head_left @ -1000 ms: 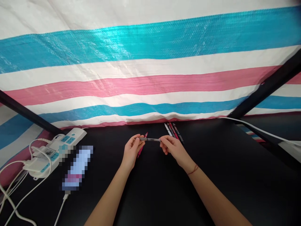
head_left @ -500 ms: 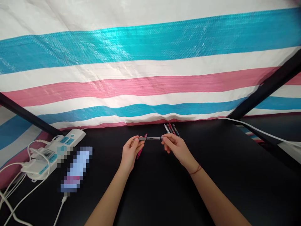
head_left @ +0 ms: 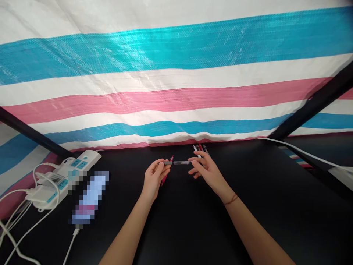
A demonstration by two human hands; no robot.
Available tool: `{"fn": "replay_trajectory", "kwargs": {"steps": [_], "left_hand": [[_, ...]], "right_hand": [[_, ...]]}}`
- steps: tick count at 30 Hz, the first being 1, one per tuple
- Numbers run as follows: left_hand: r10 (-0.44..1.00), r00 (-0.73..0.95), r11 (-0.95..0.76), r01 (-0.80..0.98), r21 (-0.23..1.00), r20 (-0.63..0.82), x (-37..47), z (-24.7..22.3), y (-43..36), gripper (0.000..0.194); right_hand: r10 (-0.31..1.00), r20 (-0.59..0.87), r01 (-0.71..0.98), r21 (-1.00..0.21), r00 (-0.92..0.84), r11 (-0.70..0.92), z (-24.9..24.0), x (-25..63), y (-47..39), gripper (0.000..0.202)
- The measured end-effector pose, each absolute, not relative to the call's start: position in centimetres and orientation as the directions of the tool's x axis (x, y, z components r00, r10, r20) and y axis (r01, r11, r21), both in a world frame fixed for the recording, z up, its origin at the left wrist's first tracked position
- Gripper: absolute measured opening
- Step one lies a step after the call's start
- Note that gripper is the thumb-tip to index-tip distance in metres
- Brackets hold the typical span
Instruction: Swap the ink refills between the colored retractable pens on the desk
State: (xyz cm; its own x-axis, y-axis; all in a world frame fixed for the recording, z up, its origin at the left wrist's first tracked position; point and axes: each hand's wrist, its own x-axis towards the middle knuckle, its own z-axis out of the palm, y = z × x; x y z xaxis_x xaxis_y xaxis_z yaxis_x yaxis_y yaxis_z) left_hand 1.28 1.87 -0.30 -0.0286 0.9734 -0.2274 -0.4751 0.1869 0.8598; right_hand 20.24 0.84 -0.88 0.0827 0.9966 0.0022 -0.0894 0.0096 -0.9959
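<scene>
My left hand [head_left: 154,176] is closed around the grey end of a pen [head_left: 180,162], pinching it between thumb and fingers. Held level above the black table, the pen has a clear barrel pointing right. At its right end is my right hand [head_left: 205,170], its fingers spread and the index finger raised. The thumb and fingertips are beside the pen's end; whether they touch it I cannot tell. A pink-red pen [head_left: 164,179] lies behind my left hand, partly covered by the fingers. Several more pens [head_left: 200,148] lie beyond my right hand, which partly hides them.
On the left of the black table [head_left: 176,228] lie a white power strip [head_left: 91,158] with plugged-in cables and a blurred phone [head_left: 89,198] on a charging cable. A striped plastic sheet [head_left: 165,99] hangs behind. A white cable [head_left: 303,149] crosses the right side.
The fingers of my right hand have spread from their pinch at the pen's right end, and the index finger has lifted. My left hand keeps its hold on the pen.
</scene>
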Motion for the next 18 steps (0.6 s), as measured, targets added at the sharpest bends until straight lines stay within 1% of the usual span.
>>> {"fn": "replay_trajectory", "kwargs": {"steps": [2, 4, 6, 7, 9, 12, 13, 15, 18], "left_hand": [[0.975, -0.02, 0.185, -0.47, 0.863, -0.22, 1.26, -0.37, 1.88, 0.022], [0.976, -0.018, 0.183, -0.466, 0.865, -0.216, 1.27, -0.44, 1.89, 0.023], [0.975, -0.021, 0.187, -0.467, 0.864, -0.222, 1.29, -0.47, 1.91, 0.022], [0.974, -0.023, 0.189, -0.469, 0.863, -0.226, 1.3, -0.46, 1.91, 0.022], [0.972, -0.026, 0.193, -0.471, 0.86, -0.232, 1.33, -0.44, 1.91, 0.021], [0.972, -0.024, 0.196, -0.472, 0.86, -0.235, 1.38, -0.4, 1.9, 0.02], [0.972, -0.023, 0.196, -0.471, 0.86, -0.234, 1.38, -0.39, 1.91, 0.02], [0.972, -0.029, 0.193, -0.476, 0.858, -0.234, 1.36, -0.38, 1.93, 0.019], [0.965, -0.048, 0.198, -0.505, 0.84, -0.256, 1.25, -0.35, 2.01, 0.015]], "right_hand": [[0.998, -0.035, -0.047, -0.998, 0.046, -0.033, -0.96, 20.26, 0.85, 0.037], [1.0, -0.007, -0.012, -1.0, 0.023, -0.007, -0.92, 20.28, 0.83, 0.036], [0.999, 0.043, -0.025, -0.999, 0.03, 0.044, -0.79, 20.24, 0.76, 0.037], [0.998, 0.048, -0.042, -0.998, 0.045, 0.05, -0.73, 20.21, 0.73, 0.041], [0.998, -0.005, -0.073, -0.997, 0.067, 0.0, -0.67, 20.12, 0.71, 0.05], [0.993, -0.106, -0.062, -0.993, 0.048, -0.103, -0.75, 20.09, 0.8, 0.042], [0.994, -0.105, -0.05, -0.993, 0.033, -0.103, -0.79, 20.12, 0.85, 0.04], [0.998, -0.054, -0.044, -0.998, 0.033, -0.052, -0.83, 20.22, 0.92, 0.038], [0.995, 0.008, -0.075, -0.997, 0.095, 0.015, -0.77, 20.45, 1.0, 0.037]]}}
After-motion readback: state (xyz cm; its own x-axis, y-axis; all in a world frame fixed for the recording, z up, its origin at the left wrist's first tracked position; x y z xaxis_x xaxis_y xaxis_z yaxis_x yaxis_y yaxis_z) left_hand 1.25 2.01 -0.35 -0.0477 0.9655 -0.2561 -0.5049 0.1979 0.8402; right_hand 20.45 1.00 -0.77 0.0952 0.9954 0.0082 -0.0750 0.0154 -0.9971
